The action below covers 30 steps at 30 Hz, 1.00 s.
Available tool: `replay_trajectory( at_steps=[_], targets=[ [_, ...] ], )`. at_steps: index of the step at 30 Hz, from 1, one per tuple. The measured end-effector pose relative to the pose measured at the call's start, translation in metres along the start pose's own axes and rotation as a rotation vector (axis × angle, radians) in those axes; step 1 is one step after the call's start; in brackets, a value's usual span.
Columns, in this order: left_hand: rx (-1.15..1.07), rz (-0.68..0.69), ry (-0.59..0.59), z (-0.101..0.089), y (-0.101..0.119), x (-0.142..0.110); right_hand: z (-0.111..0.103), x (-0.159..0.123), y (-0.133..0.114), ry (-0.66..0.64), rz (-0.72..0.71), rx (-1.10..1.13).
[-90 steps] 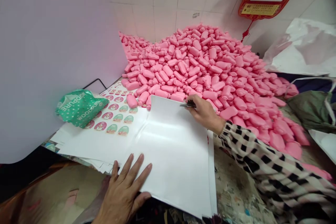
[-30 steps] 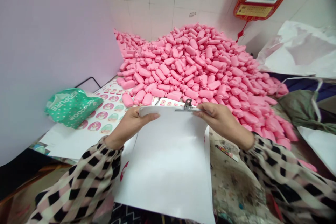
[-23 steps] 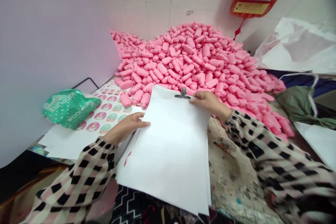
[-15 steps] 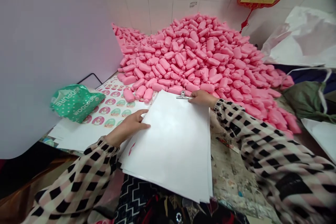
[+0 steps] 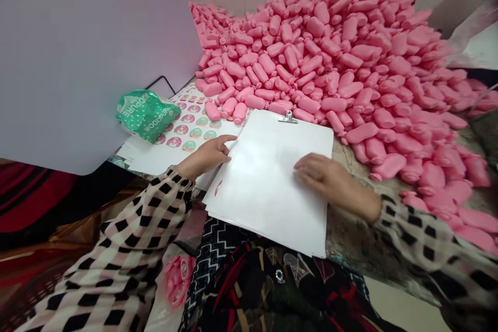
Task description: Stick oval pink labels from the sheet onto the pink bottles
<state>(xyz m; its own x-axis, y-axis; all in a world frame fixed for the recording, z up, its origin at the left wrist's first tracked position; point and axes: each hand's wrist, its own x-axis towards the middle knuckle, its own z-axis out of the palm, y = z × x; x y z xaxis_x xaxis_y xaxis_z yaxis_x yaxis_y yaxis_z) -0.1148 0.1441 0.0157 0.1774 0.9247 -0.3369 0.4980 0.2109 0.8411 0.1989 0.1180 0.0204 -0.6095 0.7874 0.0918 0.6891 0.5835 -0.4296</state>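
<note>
A stack of white paper sheets lies in front of me, its lower edge above my lap. A metal clip grips its top edge. My left hand is at the stack's left edge, thumb and forefinger stretched out and apart, touching the border; its other fingers are partly hidden. Over the right part of the top sheet is my right hand, slightly blurred, fingers loosely extended and holding nothing. Whether it touches the paper I cannot tell. A pink printed mark shows near the stack's lower left edge.
A large heap of pink bottles covers the back and right of the table. Sheets of round pink and green stickers lie at left, with a green plastic packet on them. A pale panel stands at far left.
My right hand has left the clip and moved down over the right side of the top sheet. My left hand stays at the left edge. The view has tilted down.
</note>
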Motion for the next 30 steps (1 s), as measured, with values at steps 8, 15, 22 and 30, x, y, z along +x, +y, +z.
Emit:
replay_trajectory(
  at_steps=[8, 15, 22, 30],
  targets=[
    [0.092, 0.063, -0.038, 0.000, -0.026, -0.011, 0.054, -0.041, -0.027, 0.063, -0.081, 0.040],
    [0.314, 0.166, 0.051, 0.001, -0.024, -0.030, 0.059, -0.041, -0.024, 0.089, -0.078, 0.107],
    [0.747, 0.668, 0.103, -0.004, -0.020, -0.048, 0.036, -0.043, -0.027, 0.114, 0.012, 0.279],
    [0.073, 0.540, 0.292, -0.001, 0.020, -0.037, -0.016, -0.060, 0.030, 0.206, 0.202, 0.073]
  ],
)
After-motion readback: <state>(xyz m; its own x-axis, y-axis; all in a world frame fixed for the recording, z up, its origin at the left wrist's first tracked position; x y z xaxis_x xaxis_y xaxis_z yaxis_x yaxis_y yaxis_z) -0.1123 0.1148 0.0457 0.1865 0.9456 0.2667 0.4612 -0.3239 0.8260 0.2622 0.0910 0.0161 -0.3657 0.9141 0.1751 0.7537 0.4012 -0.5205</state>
